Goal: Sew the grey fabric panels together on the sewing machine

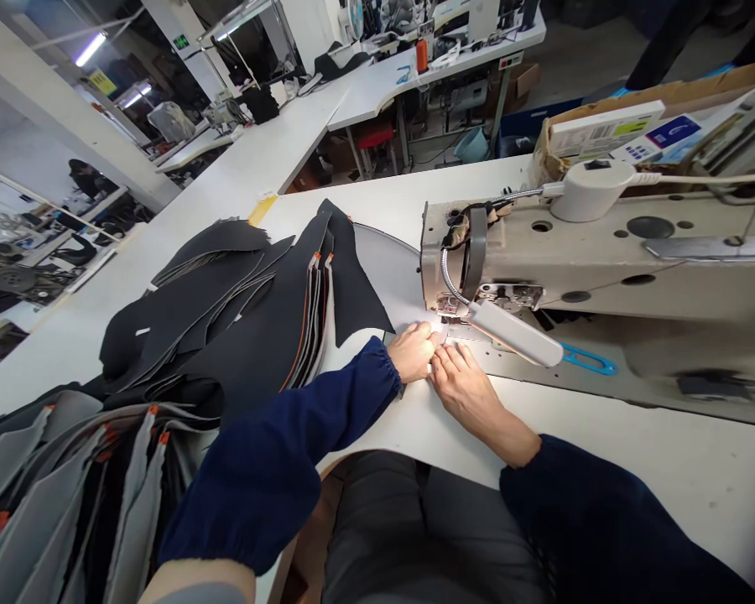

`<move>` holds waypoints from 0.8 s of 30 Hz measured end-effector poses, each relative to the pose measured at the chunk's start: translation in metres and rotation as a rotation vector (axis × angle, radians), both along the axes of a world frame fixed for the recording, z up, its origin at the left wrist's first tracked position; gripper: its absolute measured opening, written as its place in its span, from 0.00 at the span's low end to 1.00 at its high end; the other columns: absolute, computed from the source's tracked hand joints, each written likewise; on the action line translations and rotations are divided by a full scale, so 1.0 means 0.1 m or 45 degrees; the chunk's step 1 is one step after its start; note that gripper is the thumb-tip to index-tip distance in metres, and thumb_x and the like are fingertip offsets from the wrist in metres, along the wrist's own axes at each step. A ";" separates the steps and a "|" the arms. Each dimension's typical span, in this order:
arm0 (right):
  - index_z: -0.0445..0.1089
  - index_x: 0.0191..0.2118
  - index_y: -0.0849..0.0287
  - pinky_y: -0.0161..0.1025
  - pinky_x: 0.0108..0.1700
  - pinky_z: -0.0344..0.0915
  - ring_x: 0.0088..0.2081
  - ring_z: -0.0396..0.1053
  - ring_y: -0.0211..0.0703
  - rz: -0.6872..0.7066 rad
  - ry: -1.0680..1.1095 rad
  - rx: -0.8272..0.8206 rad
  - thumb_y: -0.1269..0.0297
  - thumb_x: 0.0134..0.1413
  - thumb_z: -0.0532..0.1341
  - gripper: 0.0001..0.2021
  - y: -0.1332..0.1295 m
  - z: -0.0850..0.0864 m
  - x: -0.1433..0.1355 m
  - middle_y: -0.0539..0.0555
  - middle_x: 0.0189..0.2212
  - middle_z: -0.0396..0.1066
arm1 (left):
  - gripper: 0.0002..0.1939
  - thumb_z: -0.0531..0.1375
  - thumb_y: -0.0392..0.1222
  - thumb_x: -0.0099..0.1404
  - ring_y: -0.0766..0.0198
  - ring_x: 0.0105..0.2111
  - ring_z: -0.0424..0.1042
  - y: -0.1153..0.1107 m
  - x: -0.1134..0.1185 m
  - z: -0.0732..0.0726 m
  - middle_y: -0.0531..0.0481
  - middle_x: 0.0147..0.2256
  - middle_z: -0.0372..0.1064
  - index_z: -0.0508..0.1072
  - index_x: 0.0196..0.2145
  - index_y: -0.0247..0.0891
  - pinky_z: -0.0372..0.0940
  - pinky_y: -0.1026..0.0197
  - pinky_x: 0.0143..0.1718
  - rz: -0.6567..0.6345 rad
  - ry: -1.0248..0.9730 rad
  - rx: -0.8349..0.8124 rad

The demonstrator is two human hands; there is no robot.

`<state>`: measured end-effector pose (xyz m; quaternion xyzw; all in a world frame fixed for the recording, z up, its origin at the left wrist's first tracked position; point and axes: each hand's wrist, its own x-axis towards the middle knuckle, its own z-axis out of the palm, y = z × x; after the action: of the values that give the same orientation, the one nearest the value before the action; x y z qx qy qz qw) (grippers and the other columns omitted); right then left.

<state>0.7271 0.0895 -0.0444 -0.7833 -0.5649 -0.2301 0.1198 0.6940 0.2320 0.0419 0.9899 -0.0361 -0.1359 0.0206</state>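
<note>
A grey fabric piece (387, 264) lies on the white table and runs under the needle area of a beige sewing machine (572, 252). My left hand (413, 351) is at the needle area, its fingers bent and pressed together on the fabric's near end; what lies beneath them is mostly hidden. Close beside it, my right hand (469, 390) rests palm down on the machine bed, fingertips by the same spot. A lamp (517, 334) lights the fingers. Dark fabric pieces (226, 335) with orange-marked edges are stacked left of my hands.
More grey and black panels (56, 495) hang at the table's lower left. A blue plastic loop (590, 359) lies on the machine bed. Behind the machine stands a cardboard box (717, 84) with small boxes inside. Further worktables (377, 88) with machines stand beyond.
</note>
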 end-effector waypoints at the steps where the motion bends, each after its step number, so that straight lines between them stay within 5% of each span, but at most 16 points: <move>1: 0.71 0.47 0.78 0.57 0.60 0.54 0.52 0.66 0.59 -0.007 0.014 -0.002 0.69 0.64 0.51 0.17 0.00 0.01 0.01 0.73 0.47 0.70 | 0.17 0.53 0.33 0.64 0.54 0.47 0.64 0.00 -0.03 0.01 0.40 0.46 0.62 0.66 0.51 0.31 0.64 0.58 0.47 0.019 0.003 0.007; 7: 0.70 0.49 0.79 0.58 0.60 0.54 0.52 0.65 0.59 -0.063 0.019 -0.059 0.69 0.65 0.51 0.18 -0.01 0.05 0.07 0.74 0.49 0.69 | 0.19 0.51 0.29 0.64 0.52 0.48 0.62 -0.09 -0.12 0.01 0.38 0.50 0.60 0.64 0.53 0.31 0.66 0.57 0.41 0.133 -0.002 0.076; 14: 0.71 0.48 0.76 0.57 0.60 0.54 0.52 0.65 0.58 -0.069 0.045 -0.041 0.71 0.64 0.50 0.17 -0.03 0.06 0.08 0.69 0.47 0.71 | 0.15 0.46 0.32 0.70 0.51 0.47 0.60 -0.19 -0.16 -0.10 0.39 0.47 0.62 0.68 0.49 0.32 0.65 0.53 0.39 0.057 -0.078 0.162; 24: 0.72 0.37 0.63 0.48 0.58 0.54 0.46 0.69 0.47 -0.028 0.098 0.212 0.70 0.63 0.52 0.11 -0.16 0.17 0.15 0.58 0.40 0.76 | 0.13 0.48 0.32 0.68 0.50 0.46 0.61 -0.13 -0.17 -0.25 0.39 0.44 0.62 0.71 0.43 0.29 0.64 0.55 0.38 0.022 -0.155 0.107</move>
<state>0.7423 0.0732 -0.0272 -0.7850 -0.5302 -0.2472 0.2038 0.6774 0.2188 0.0169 0.9965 -0.0230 -0.0767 -0.0220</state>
